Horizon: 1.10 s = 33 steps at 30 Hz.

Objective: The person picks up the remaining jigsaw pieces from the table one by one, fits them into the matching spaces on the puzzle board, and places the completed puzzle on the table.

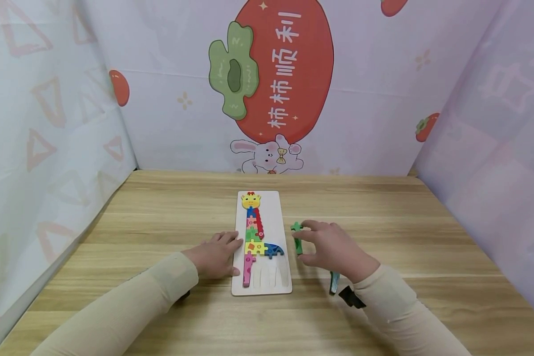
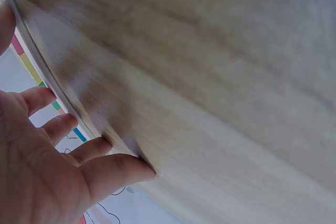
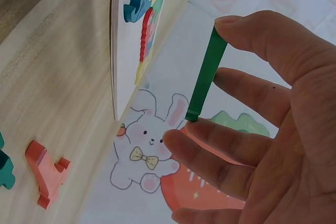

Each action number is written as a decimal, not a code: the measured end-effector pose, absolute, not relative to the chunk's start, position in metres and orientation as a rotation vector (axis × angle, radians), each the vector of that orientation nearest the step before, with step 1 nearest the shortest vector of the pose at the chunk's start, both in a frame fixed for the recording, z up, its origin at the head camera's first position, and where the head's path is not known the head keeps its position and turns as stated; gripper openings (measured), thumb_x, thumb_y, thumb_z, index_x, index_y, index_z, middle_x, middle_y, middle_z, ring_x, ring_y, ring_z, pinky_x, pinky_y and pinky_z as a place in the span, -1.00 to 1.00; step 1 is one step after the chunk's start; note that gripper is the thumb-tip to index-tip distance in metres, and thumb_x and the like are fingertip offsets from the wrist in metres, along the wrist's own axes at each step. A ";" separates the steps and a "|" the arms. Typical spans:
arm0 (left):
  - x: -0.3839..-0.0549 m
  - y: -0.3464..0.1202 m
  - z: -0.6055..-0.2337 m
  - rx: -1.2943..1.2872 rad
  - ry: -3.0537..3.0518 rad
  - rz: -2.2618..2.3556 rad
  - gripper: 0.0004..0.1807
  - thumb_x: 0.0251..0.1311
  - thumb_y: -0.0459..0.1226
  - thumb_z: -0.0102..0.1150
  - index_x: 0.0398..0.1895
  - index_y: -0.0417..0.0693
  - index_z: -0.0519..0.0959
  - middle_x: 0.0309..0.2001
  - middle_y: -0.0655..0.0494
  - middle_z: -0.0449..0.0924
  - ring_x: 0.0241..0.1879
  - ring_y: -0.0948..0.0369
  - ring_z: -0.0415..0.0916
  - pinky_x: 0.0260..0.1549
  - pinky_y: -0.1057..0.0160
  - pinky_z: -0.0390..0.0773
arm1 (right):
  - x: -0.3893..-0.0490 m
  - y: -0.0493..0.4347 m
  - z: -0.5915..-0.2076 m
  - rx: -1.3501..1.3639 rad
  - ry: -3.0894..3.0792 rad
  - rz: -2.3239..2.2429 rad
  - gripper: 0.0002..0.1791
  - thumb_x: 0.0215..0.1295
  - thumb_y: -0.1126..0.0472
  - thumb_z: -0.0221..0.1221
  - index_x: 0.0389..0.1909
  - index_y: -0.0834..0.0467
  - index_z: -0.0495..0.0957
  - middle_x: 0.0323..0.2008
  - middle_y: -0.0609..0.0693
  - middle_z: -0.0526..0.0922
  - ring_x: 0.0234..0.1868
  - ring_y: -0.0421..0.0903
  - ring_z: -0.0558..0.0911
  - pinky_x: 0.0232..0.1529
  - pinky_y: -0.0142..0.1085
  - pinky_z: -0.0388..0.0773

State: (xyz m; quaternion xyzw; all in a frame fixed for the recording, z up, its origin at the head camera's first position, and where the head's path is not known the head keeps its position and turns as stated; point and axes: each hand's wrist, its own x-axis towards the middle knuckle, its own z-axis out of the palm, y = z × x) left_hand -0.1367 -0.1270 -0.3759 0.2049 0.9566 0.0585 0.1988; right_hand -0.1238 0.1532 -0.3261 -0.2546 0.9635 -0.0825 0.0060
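My right hand [image 1: 333, 249] holds a green puzzle piece [image 1: 298, 245] just right of a white puzzle board [image 1: 270, 212]. In the right wrist view the green piece [image 3: 206, 80] shows edge-on, pinched between thumb and fingertips. My left hand [image 1: 217, 254] rests at the board's left edge; the left wrist view shows its fingers [image 2: 118, 174] spread along that edge and the table. On the board lies a giraffe of numbered pieces: a yellow head [image 1: 250, 200], a colourful neck, a yellow body piece [image 1: 253, 247], a blue piece [image 1: 273, 250] and a pink leg [image 1: 247, 272].
Bare leg-shaped recesses [image 1: 264, 278] show at the board's lower right. A light blue piece [image 1: 334, 283] lies under my right wrist. A coral piece [image 3: 50, 171] and a teal piece [image 3: 5, 169] lie on the wooden table. A printed cloth [image 1: 173, 128] stands behind.
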 end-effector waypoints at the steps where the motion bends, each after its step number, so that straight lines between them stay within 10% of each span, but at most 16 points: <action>1: -0.137 -0.127 -0.376 0.573 2.676 0.165 -0.11 0.12 0.15 0.23 0.47 0.04 0.19 0.48 0.00 0.02 0.42 -0.10 0.01 0.24 -0.28 0.23 | -0.124 0.153 -0.326 -0.794 3.013 -0.262 -0.48 0.00 -0.02 0.44 0.05 -0.04 0.66 0.17 0.11 0.55 0.05 0.12 0.60 0.07 0.09 0.51; 33: -0.138 -0.129 -0.377 0.579 2.677 0.154 -0.11 0.15 0.17 0.20 0.48 0.03 0.17 0.49 0.00 0.00 0.43 -0.10 0.00 0.22 -0.32 0.22 | -0.121 0.137 -0.334 -0.799 2.972 -0.303 -0.48 0.00 -0.03 0.45 0.05 -0.06 0.66 0.19 0.08 0.53 0.13 0.10 0.54 0.11 0.10 0.46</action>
